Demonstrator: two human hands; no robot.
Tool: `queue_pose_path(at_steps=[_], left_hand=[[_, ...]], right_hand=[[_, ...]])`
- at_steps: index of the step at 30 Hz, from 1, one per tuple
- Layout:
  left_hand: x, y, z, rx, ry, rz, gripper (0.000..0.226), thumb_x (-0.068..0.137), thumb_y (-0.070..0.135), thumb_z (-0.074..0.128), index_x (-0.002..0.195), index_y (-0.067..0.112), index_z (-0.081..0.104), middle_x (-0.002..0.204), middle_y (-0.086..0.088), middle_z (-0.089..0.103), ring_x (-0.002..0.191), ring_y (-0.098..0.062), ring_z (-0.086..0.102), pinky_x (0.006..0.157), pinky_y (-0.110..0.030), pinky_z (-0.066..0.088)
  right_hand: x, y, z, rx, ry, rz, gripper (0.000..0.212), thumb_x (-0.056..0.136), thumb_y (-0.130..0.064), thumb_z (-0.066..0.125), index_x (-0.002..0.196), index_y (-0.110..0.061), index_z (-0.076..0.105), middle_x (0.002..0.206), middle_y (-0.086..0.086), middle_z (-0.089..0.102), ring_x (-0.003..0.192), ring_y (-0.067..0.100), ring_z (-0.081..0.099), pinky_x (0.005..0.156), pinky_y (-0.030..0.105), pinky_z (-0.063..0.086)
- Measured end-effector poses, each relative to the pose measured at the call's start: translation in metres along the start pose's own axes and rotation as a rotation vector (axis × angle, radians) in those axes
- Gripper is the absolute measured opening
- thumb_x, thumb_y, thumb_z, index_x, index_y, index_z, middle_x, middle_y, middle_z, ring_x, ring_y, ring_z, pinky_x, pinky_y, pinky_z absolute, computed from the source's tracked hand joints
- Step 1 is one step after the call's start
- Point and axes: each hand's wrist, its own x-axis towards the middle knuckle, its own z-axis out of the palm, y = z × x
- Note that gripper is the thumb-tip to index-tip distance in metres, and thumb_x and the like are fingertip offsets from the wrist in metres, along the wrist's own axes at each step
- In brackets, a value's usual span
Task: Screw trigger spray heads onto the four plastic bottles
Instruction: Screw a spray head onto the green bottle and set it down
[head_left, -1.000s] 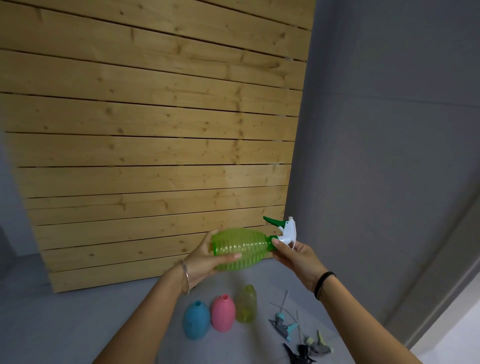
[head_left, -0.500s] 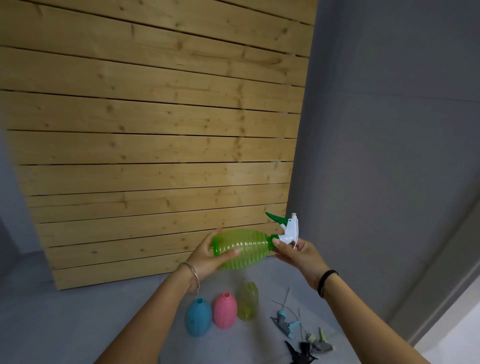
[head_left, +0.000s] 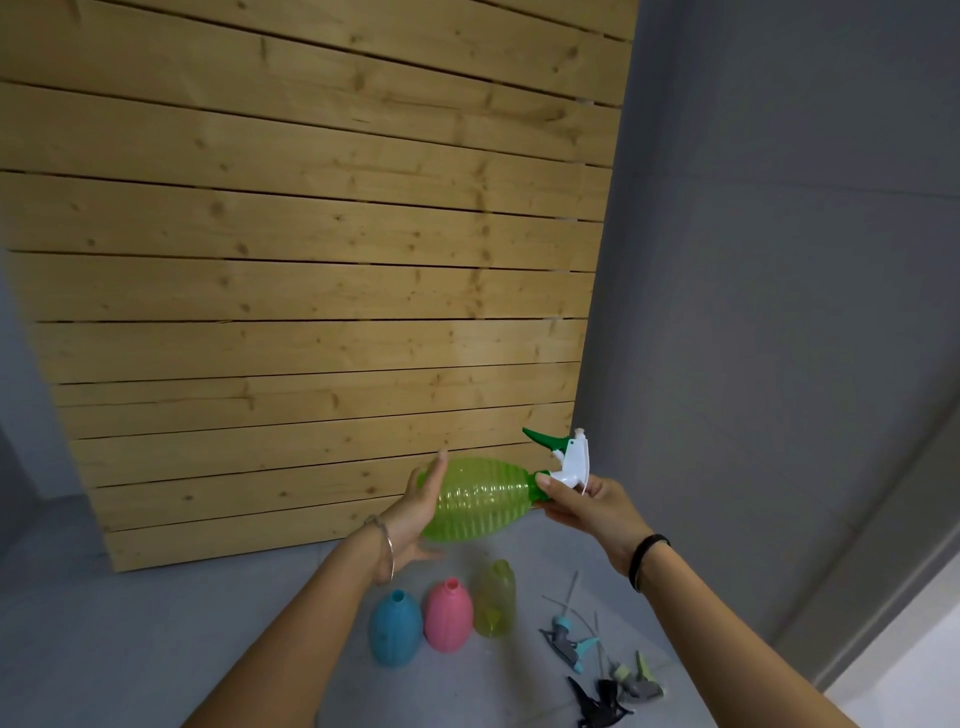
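Observation:
I hold a ribbed green bottle (head_left: 483, 499) on its side in the air, neck to the right. A white spray head with a green trigger (head_left: 569, 460) sits on its neck. My right hand (head_left: 587, 506) pinches the green collar of that head. My left hand (head_left: 415, 512) is at the bottle's base, thumb straight up and fingers spread, loose against it. Below on the grey surface (head_left: 156, 649) stand a blue bottle (head_left: 395, 634), a pink bottle (head_left: 448, 616) and a yellow bottle (head_left: 494, 600), all without heads.
Three loose spray heads with dip tubes lie right of the bottles: a blue-grey one (head_left: 566, 636), a grey and pale green one (head_left: 636, 680), a black one (head_left: 597, 704). A wooden slat panel (head_left: 311, 312) stands behind, and a grey wall (head_left: 779, 312) on the right.
My left thumb has come off the front of the green bottle and the hand has opened at its base. The bottle's neck end has tilted slightly upward.

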Motion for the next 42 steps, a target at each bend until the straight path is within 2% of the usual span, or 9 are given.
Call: queue_pose_path(at_steps=[4, 9, 14, 17, 21, 25, 28, 32, 42], left_hand=[[0.003, -0.007, -0.008, 0.301, 0.125, 0.089, 0.078, 0.07, 0.077, 0.047, 0.135, 0.036, 0.032, 0.129, -0.003, 0.047, 0.103, -0.02, 0.056, 0.09, -0.037, 0.053], [0.0, -0.005, -0.007, 0.106, -0.006, 0.202, 0.128, 0.027, 0.073, 0.079, 0.136, 0.017, 0.043, 0.127, -0.003, 0.06, 0.116, -0.018, 0.057, 0.102, -0.036, 0.046], [0.002, -0.004, -0.004, 0.202, 0.093, -0.074, 0.083, 0.081, 0.075, 0.011, 0.141, 0.023, 0.036, 0.129, -0.012, 0.058, 0.105, -0.027, 0.065, 0.086, -0.042, 0.056], [0.001, -0.01, -0.007, 0.194, 0.114, -0.047, 0.07, 0.084, 0.072, 0.021, 0.133, 0.027, 0.041, 0.108, -0.007, 0.061, 0.07, -0.019, 0.069, 0.054, -0.03, 0.059], [0.009, -0.008, -0.01, 0.146, 0.152, 0.244, 0.045, 0.081, 0.058, 0.052, 0.11, 0.024, 0.059, 0.121, -0.009, 0.063, 0.102, -0.02, 0.064, 0.091, -0.044, 0.055], [0.006, -0.001, -0.008, -0.16, -0.019, 0.201, 0.048, 0.082, 0.037, 0.065, 0.123, 0.019, 0.047, 0.115, -0.001, 0.06, 0.095, -0.009, 0.066, 0.071, -0.026, 0.06], [0.008, -0.001, -0.006, -0.116, 0.042, 0.112, 0.068, 0.084, 0.047, 0.06, 0.135, 0.014, 0.029, 0.128, -0.006, 0.051, 0.111, -0.021, 0.058, 0.095, -0.043, 0.052], [0.009, -0.001, -0.01, -0.159, 0.037, 0.044, 0.07, 0.083, 0.052, 0.056, 0.134, 0.008, 0.041, 0.132, -0.015, 0.055, 0.114, -0.029, 0.059, 0.096, -0.05, 0.05], [0.009, 0.0, -0.01, -0.174, 0.016, -0.006, 0.07, 0.078, 0.062, 0.055, 0.129, 0.014, 0.049, 0.126, -0.012, 0.059, 0.107, -0.025, 0.062, 0.075, -0.037, 0.06]], right_hand=[[-0.001, 0.002, 0.003, -0.017, 0.009, 0.032, 0.014, 0.079, -0.02, 0.072, 0.087, -0.009, 0.07, 0.088, 0.01, 0.073, 0.074, 0.012, 0.071, 0.067, 0.016, 0.058], [0.0, -0.008, -0.001, 0.034, 0.018, 0.023, 0.013, 0.078, -0.022, 0.073, 0.084, -0.011, 0.07, 0.08, 0.005, 0.075, 0.075, 0.012, 0.072, 0.067, 0.016, 0.058], [0.0, -0.002, 0.006, -0.082, 0.03, 0.008, 0.019, 0.076, -0.02, 0.076, 0.087, -0.006, 0.07, 0.082, 0.007, 0.072, 0.068, 0.008, 0.07, 0.065, 0.015, 0.057], [0.0, -0.003, 0.011, -0.061, 0.05, 0.005, 0.017, 0.077, -0.018, 0.075, 0.086, -0.006, 0.069, 0.08, 0.006, 0.071, 0.064, 0.007, 0.07, 0.065, 0.015, 0.058], [0.001, -0.004, 0.011, -0.059, 0.126, 0.02, 0.024, 0.076, -0.025, 0.075, 0.086, -0.006, 0.065, 0.08, 0.011, 0.069, 0.068, 0.017, 0.069, 0.063, 0.019, 0.058], [0.001, -0.001, 0.014, -0.06, 0.166, 0.089, 0.028, 0.077, -0.035, 0.072, 0.084, -0.012, 0.059, 0.074, 0.015, 0.068, 0.065, 0.02, 0.066, 0.068, 0.029, 0.058], [0.002, -0.001, 0.017, -0.122, 0.139, 0.082, 0.034, 0.079, -0.044, 0.068, 0.088, -0.012, 0.059, 0.07, 0.014, 0.067, 0.068, 0.022, 0.067, 0.073, 0.032, 0.058], [0.001, -0.009, 0.012, -0.167, -0.087, 0.056, 0.036, 0.083, -0.037, 0.065, 0.109, -0.012, 0.059, 0.09, 0.005, 0.068, 0.078, 0.017, 0.067, 0.075, 0.027, 0.059], [0.002, -0.011, 0.008, -0.278, -0.124, 0.0, 0.032, 0.08, -0.041, 0.069, 0.093, -0.013, 0.06, 0.082, 0.007, 0.07, 0.077, 0.016, 0.069, 0.081, 0.03, 0.058]])
